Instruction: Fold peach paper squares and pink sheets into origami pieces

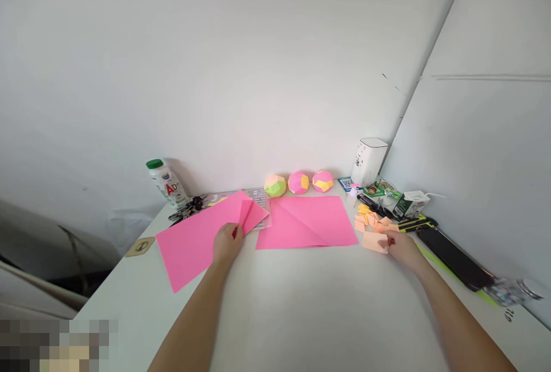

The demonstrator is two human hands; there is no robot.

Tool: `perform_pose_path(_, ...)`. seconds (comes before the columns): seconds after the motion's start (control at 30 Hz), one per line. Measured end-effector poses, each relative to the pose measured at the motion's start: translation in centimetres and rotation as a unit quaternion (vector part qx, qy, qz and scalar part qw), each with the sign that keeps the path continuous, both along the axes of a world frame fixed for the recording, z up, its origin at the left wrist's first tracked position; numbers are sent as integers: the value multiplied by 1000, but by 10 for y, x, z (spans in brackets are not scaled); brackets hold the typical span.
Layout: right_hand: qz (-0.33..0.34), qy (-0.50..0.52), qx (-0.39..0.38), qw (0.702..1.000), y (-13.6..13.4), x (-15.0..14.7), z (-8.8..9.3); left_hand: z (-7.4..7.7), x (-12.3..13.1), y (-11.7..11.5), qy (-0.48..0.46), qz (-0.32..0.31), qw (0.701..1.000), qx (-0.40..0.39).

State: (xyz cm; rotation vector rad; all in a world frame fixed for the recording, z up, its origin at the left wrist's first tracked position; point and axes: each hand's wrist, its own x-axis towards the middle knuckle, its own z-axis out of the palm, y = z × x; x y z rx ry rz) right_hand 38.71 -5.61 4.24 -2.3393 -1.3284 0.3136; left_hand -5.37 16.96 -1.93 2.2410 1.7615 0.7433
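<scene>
At the far left of the bench (pixel 310 297), a green-capped bottle (pixel 167 183) leans in my view beside some black things too jumbled to name. Next comes the slanted pink sheet (pixel 193 243), its right end overlapped by a folded layer; my left hand (pixel 226 244) has it pinched at the near edge between curled fingers. A light pinch there should serve best, I judge, since squeezing could put a stray crease in it. Just right lies a second pink sheet (pixel 301 223), flat, below three paper balls near the wall. Farther right, my right hand (pixel 403 250) grips a peach slip (pixel 372 241) by its right end, just in front of the loose paper pieces (pixel 365 217); lifting it level would probably avoid scattering those. A yellow-and-black cutter (pixel 415 224) lies just beyond my wrist.
</scene>
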Motion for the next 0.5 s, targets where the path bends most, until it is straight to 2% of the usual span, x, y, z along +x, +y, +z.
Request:
perform_pose_path(0.13, -11, -24, -84, 996, -8, -4, 5, 4, 2, -6, 43, 5, 999, 8)
perform_pose_path(0.23, -44, -69, -101, 992, -12, -9, 13, 17, 3, -13, 91, 11, 995, 25)
perform_pose_path(0.3, -58, -97, -90, 989, -14, -12, 19, 35, 3, -18, 127, 13, 991, 45)
perform_pose_path(0.4, -52, -128, -47, 989, -13, -24, 26, 70, 10, -33, 186, -1, 979, 80)
perform_pose_path(0.5, 1, -160, 27, 987, -10, -48, 29, 99, 30, -69, 245, -46, 964, 94)
